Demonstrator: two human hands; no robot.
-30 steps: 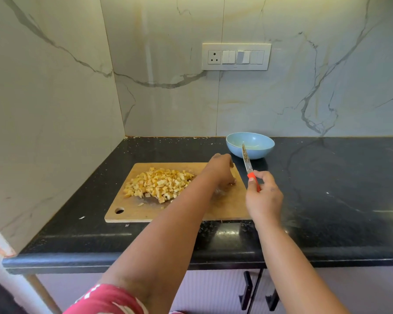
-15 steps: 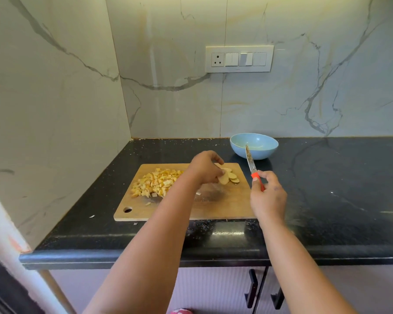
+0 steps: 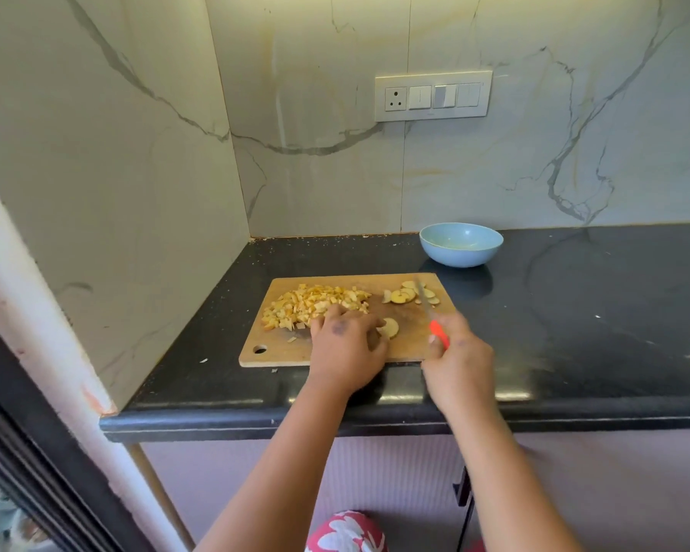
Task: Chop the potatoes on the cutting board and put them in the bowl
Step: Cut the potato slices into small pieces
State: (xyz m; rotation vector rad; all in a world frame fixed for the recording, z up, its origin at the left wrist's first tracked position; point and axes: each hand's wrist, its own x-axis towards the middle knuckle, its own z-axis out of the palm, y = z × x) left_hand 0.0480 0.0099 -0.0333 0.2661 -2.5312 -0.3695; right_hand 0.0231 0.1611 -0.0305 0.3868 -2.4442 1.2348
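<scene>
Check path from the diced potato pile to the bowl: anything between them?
Yes. Potato slices and the knife blade lie on the cutting board between the diced pile and the bowl. Beyond the board, bare countertop.

Wooden matt cutting board — glossy black stone counter.

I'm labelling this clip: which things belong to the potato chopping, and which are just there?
Part of the job:
cutting board
diced potato pile
potato slices
slice under the left hand
knife in the right hand
blue bowl

Just there:
switch panel
cabinet handle
</scene>
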